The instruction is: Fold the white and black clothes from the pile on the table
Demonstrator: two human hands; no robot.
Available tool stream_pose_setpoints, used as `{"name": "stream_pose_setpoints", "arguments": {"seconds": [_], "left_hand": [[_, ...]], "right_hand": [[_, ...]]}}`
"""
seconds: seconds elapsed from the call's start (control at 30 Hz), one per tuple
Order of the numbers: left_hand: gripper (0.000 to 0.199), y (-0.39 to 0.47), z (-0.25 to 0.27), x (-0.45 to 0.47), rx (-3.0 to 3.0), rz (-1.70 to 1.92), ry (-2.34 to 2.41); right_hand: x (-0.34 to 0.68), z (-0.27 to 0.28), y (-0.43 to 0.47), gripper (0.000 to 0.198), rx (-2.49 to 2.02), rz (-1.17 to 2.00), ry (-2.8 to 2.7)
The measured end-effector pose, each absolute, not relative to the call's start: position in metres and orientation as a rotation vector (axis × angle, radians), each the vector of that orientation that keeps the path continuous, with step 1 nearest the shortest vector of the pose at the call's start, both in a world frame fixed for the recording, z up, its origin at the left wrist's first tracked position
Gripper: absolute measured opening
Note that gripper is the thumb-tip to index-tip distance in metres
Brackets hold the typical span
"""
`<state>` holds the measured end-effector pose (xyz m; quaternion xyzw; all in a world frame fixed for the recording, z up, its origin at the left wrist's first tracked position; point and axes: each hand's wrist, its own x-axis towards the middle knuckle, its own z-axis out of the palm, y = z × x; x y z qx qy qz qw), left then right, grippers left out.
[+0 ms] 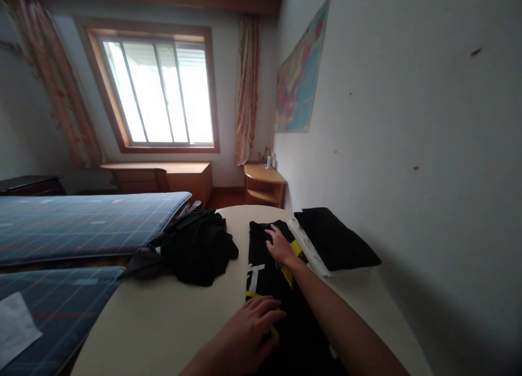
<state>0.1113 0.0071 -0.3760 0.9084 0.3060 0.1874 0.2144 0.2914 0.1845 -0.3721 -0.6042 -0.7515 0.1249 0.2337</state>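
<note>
A black T-shirt [263, 251] with white lettering and yellow patches lies lengthwise on a pale round table [134, 321], in a long narrow shape. Near its far end, my right hand [280, 246] rests on the fabric with fingers spread. My left hand [256, 327] lies over the nearer part by a yellow stripe, fingers loosely stretched and slightly bent. Neither hand grips the cloth visibly. To the right sits a stack of folded clothes [334, 240], black on top and white beneath. A crumpled heap of black clothing [199, 248] is at the left.
Two plaid mattresses [81, 221] stand left of the table, the nearer one bearing a white sheet of paper [16, 327]. A white wall [428, 110] with a map [302, 77] runs along the right. Beyond the table are a wooden corner shelf [265, 175] and a desk [179, 169].
</note>
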Motion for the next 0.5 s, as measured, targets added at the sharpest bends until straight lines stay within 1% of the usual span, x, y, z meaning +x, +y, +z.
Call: {"name": "stream_pose_setpoints", "arguments": {"seconds": [0.07,0.13,0.27,0.37,0.5], "left_hand": [[0.052,0.006,-0.375,0.109,2.512,0.472,0.898],[0.051,0.005,-0.374,0.108,2.511,0.429,0.914],[0.047,0.005,-0.372,0.108,2.535,0.404,0.913],[0.046,0.007,-0.372,0.109,2.573,0.417,0.906],[0.044,0.013,-0.380,0.109,2.632,0.428,0.981]], "right_hand": [[0.301,-0.368,0.172,0.042,-1.613,0.354,-2.120],[0.310,-0.365,0.155,0.039,-1.571,0.371,-2.209],[0.319,-0.372,0.115,0.059,-1.694,0.394,-2.359],[0.315,-0.384,0.095,0.060,-1.775,0.351,-2.378],[0.305,-0.394,0.096,0.056,-1.770,0.254,-2.364]]}}
